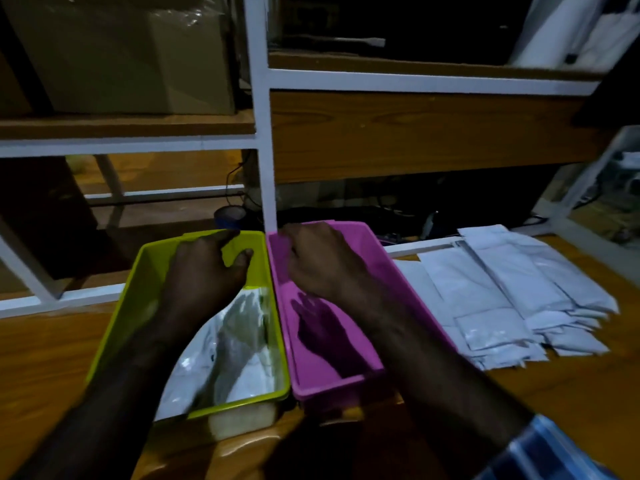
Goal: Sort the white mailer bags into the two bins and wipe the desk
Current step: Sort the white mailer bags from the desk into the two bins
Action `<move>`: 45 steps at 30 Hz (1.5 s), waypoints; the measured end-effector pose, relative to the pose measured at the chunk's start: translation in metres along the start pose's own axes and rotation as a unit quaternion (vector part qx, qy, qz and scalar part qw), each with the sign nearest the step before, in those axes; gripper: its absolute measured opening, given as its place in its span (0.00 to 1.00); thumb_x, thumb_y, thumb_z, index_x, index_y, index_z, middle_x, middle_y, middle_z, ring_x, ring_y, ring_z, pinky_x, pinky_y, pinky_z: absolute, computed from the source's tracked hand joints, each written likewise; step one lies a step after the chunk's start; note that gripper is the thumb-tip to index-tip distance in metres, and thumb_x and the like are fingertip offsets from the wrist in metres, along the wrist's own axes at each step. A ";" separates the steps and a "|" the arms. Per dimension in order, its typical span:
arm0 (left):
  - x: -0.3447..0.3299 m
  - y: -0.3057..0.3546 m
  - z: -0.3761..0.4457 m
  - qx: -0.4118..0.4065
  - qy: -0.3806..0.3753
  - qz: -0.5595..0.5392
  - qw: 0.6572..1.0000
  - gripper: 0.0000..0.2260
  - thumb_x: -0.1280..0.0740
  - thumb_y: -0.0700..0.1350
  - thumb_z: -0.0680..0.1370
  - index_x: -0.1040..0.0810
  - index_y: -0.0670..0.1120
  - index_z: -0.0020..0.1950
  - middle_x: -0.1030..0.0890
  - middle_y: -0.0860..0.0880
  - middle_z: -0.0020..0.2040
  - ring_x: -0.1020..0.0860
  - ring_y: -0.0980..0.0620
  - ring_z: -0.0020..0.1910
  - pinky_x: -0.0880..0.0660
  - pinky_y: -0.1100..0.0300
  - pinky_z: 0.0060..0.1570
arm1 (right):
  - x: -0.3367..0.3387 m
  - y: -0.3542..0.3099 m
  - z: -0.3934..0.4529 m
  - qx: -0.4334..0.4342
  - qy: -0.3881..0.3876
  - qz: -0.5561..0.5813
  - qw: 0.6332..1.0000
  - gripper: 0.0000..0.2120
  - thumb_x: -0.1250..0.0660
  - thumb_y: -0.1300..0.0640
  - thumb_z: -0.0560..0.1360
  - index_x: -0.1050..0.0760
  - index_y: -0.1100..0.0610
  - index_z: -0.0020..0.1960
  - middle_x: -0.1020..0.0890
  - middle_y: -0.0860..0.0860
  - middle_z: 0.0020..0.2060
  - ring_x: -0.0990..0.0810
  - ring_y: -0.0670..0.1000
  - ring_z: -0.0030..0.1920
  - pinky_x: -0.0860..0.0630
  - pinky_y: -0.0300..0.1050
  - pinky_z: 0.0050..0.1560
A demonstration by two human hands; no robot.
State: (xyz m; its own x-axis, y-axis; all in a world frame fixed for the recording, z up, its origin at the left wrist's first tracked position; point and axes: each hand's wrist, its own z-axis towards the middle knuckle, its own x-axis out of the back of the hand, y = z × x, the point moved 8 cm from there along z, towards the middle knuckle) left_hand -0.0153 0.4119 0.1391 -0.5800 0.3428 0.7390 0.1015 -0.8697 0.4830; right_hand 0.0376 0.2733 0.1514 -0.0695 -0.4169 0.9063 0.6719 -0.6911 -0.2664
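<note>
A lime-green bin [114,327] and a pink bin [401,282] stand side by side on the wooden desk [41,358]. One white mailer bag [235,355] lies inside the green bin. The pink bin shows only the shadow of a hand on its floor. My left hand [204,271] hovers over the far half of the green bin, fingers loosely curled, holding nothing. Over the pink bin's far left corner hangs my right hand [322,261], fingers relaxed and empty. A spread pile of white mailer bags [502,292] lies on the desk right of the pink bin.
A white metal shelf frame [263,133] with wooden boards rises just behind the bins. A roll of blue tape [228,216] sits behind the green bin. Cables and dark items lie under the shelf. A pale object [242,419] lies at the green bin's near end.
</note>
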 end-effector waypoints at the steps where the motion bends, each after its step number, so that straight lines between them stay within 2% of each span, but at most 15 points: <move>1: -0.004 0.013 -0.002 -0.004 0.002 -0.010 1.000 0.22 0.32 0.55 0.72 0.21 0.47 0.62 0.16 0.39 0.48 0.18 0.40 0.48 0.24 0.51 0.51 | 0.006 0.012 -0.006 -0.006 0.009 -0.001 1.000 0.15 0.39 0.64 0.69 0.23 0.61 0.55 0.17 0.60 0.50 0.21 0.62 0.52 0.25 0.50 0.49; 4: -0.027 0.052 -0.008 -0.026 -0.020 -0.026 0.999 0.20 0.31 0.52 0.73 0.21 0.47 0.62 0.16 0.38 0.42 0.18 0.41 0.45 0.25 0.53 0.48 | 0.023 0.056 -0.023 -0.039 0.034 0.016 0.999 0.17 0.41 0.63 0.69 0.22 0.58 0.56 0.17 0.59 0.50 0.19 0.60 0.52 0.22 0.52 0.52; 9: -0.081 0.120 -0.019 -0.063 -0.058 -0.028 0.996 0.20 0.29 0.49 0.73 0.22 0.46 0.64 0.17 0.41 0.53 0.19 0.42 0.51 0.25 0.54 0.54 | 0.051 0.139 -0.057 -0.085 0.042 0.007 0.995 0.21 0.41 0.63 0.69 0.22 0.58 0.60 0.17 0.59 0.51 0.20 0.59 0.53 0.24 0.47 0.52; 13: -0.134 0.176 -0.030 -0.059 -0.101 -0.064 0.991 0.21 0.31 0.49 0.74 0.24 0.46 0.65 0.19 0.42 0.58 0.20 0.43 0.54 0.26 0.54 0.57 | 0.064 0.208 -0.083 -0.118 0.032 -0.020 0.992 0.17 0.40 0.61 0.70 0.22 0.54 0.57 0.17 0.58 0.48 0.21 0.61 0.52 0.25 0.49 0.47; 17: -0.185 0.229 -0.040 -0.063 -0.127 -0.067 0.988 0.21 0.33 0.52 0.75 0.25 0.48 0.66 0.19 0.44 0.57 0.22 0.45 0.56 0.25 0.54 0.57 | 0.059 0.276 -0.102 -0.152 0.006 -0.016 0.988 0.17 0.39 0.58 0.76 0.25 0.53 0.63 0.19 0.57 0.56 0.23 0.59 0.58 0.26 0.49 0.56; 22: -0.239 0.275 -0.055 -0.041 -0.148 -0.069 0.986 0.21 0.38 0.44 0.79 0.31 0.47 0.72 0.28 0.47 0.70 0.30 0.48 0.68 0.34 0.54 0.67 | 0.019 0.337 -0.121 -0.160 -0.048 -0.031 0.985 0.19 0.41 0.53 0.79 0.31 0.56 0.69 0.27 0.54 0.66 0.28 0.57 0.65 0.28 0.51 0.63; 25: -0.277 0.277 -0.060 0.004 -0.181 0.050 0.982 0.24 0.42 0.49 0.80 0.39 0.48 0.76 0.39 0.46 0.76 0.42 0.44 0.75 0.48 0.46 0.74 | -0.007 0.355 -0.134 -0.155 -0.084 -0.037 0.984 0.23 0.44 0.49 0.80 0.37 0.56 0.72 0.37 0.57 0.73 0.39 0.57 0.73 0.35 0.52 0.69; 27: -0.303 0.268 -0.066 0.050 -0.204 0.106 0.972 0.26 0.43 0.52 0.79 0.42 0.47 0.76 0.44 0.43 0.77 0.48 0.42 0.76 0.54 0.41 0.73 | -0.019 0.363 -0.143 -0.165 -0.102 -0.006 0.981 0.25 0.46 0.48 0.81 0.42 0.57 0.75 0.44 0.60 0.76 0.46 0.59 0.76 0.43 0.52 0.73; 30: -0.331 0.246 -0.082 0.085 -0.190 0.166 0.964 0.31 0.37 0.53 0.73 0.36 0.43 0.74 0.38 0.38 0.75 0.44 0.36 0.75 0.48 0.36 0.71 | -0.031 0.369 -0.152 -0.165 -0.110 -0.003 0.980 0.29 0.46 0.46 0.82 0.47 0.57 0.77 0.50 0.61 0.77 0.51 0.59 0.77 0.52 0.49 0.75; 33: -0.343 0.236 -0.092 0.086 -0.160 0.150 0.972 0.25 0.47 0.50 0.74 0.25 0.40 0.66 0.28 0.35 0.67 0.31 0.32 0.67 0.35 0.35 0.64 | -0.038 0.375 -0.153 -0.155 -0.106 -0.012 0.982 0.28 0.44 0.49 0.81 0.47 0.57 0.77 0.49 0.61 0.77 0.51 0.59 0.77 0.53 0.50 0.75; 38: -0.354 0.228 -0.093 0.081 -0.134 0.139 0.978 0.25 0.47 0.54 0.78 0.27 0.41 0.68 0.29 0.35 0.69 0.31 0.34 0.68 0.31 0.38 0.63 | -0.038 0.383 -0.145 -0.162 -0.145 -0.002 0.976 0.34 0.38 0.58 0.76 0.51 0.54 0.78 0.53 0.59 0.78 0.55 0.60 0.77 0.52 0.55 0.76; 40: -0.357 0.224 -0.093 0.078 -0.126 0.142 0.979 0.26 0.47 0.55 0.79 0.28 0.41 0.70 0.31 0.34 0.70 0.32 0.34 0.68 0.31 0.39 0.63 | -0.040 0.381 -0.140 -0.158 -0.132 -0.024 0.978 0.33 0.42 0.52 0.76 0.50 0.54 0.78 0.51 0.61 0.77 0.53 0.62 0.77 0.51 0.56 0.75; 42: -0.357 0.220 -0.093 0.072 -0.112 0.140 0.981 0.27 0.48 0.57 0.79 0.29 0.42 0.70 0.33 0.34 0.71 0.33 0.33 0.69 0.31 0.39 0.62 | -0.044 0.380 -0.139 -0.168 -0.101 -0.041 0.980 0.31 0.51 0.43 0.77 0.47 0.55 0.77 0.47 0.62 0.77 0.49 0.64 0.76 0.49 0.58 0.74; 44: -0.357 0.217 -0.094 0.070 -0.103 0.134 0.983 0.28 0.48 0.59 0.79 0.31 0.42 0.71 0.34 0.34 0.72 0.35 0.34 0.70 0.33 0.39 0.64 | -0.050 0.381 -0.141 -0.180 -0.083 -0.045 0.979 0.36 0.57 0.36 0.75 0.42 0.55 0.76 0.44 0.65 0.75 0.46 0.66 0.75 0.46 0.60 0.73; 45: -0.359 0.216 -0.095 0.065 -0.097 0.136 0.984 0.28 0.47 0.60 0.79 0.31 0.42 0.72 0.35 0.35 0.72 0.36 0.34 0.71 0.34 0.39 0.66 | -0.053 0.383 -0.143 -0.177 -0.070 -0.048 0.981 0.37 0.57 0.35 0.75 0.40 0.55 0.76 0.41 0.66 0.74 0.43 0.67 0.74 0.43 0.61 0.72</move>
State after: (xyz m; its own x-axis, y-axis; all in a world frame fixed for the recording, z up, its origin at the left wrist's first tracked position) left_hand 0.1381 0.0675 -0.0660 -0.3534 0.1768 0.9186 0.3407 -0.8902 0.3024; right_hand 0.1929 -0.0536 -0.0454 -0.0010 -0.2715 0.9624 0.3679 -0.8951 -0.2521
